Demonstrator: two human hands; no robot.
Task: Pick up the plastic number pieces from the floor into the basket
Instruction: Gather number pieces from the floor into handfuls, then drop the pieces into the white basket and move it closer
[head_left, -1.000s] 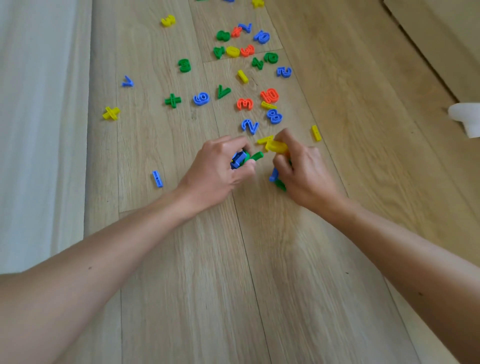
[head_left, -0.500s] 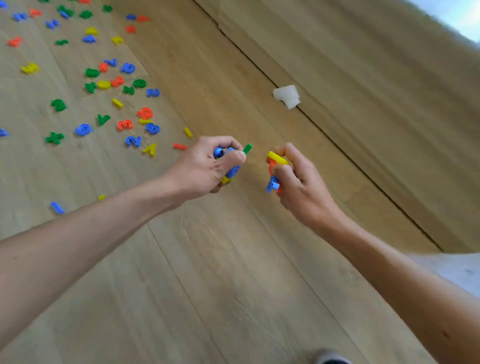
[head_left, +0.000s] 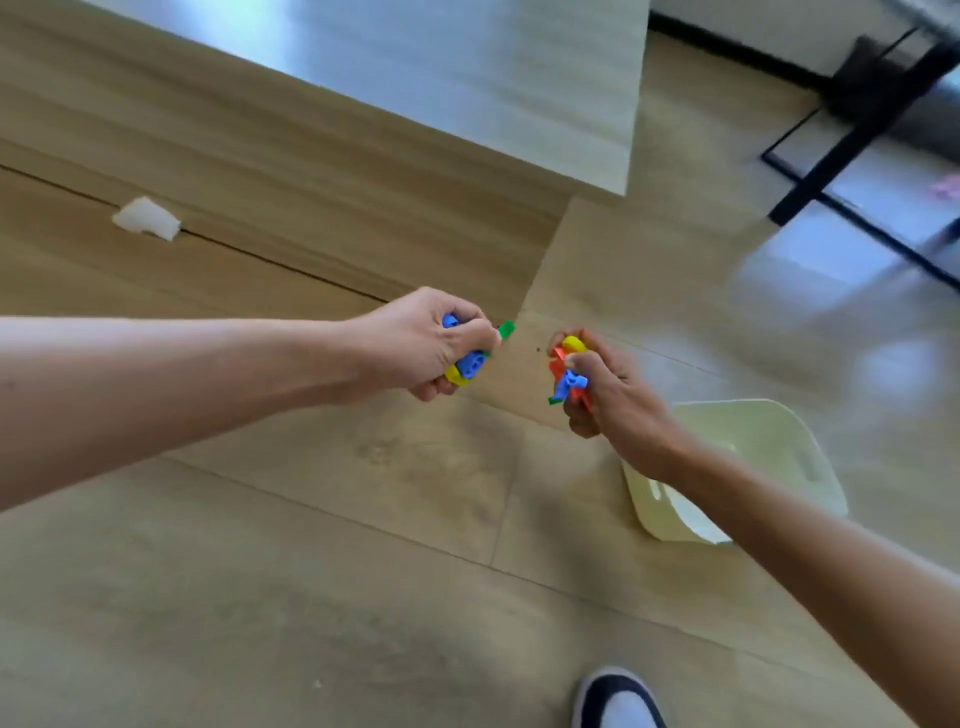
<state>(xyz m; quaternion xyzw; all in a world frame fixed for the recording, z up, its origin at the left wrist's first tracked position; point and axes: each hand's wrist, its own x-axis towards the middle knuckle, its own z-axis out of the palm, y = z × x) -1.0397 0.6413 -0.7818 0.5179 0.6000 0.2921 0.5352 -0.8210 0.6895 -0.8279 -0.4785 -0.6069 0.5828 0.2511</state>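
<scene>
Blue, yellow and green number pieces (head_left: 470, 358) are bunched in my left hand (head_left: 431, 343), fist closed tight around them above the wood floor (head_left: 311, 597). My right hand (head_left: 608, 395) clutches its own cluster of orange, yellow and blue pieces (head_left: 567, 371). The pale basket (head_left: 779, 441) sits on the floor just beyond my right wrist, partly hidden by the forearm. A shoe (head_left: 615, 699) shows at the bottom.

two bare forearms, no sleeves, no rings/watch seen, left hand (head_left: 426, 343) & right hand (head_left: 613, 400) w/ short nails, black shoe (head_left: 618, 699) w/ white sock, bottom edge
</scene>
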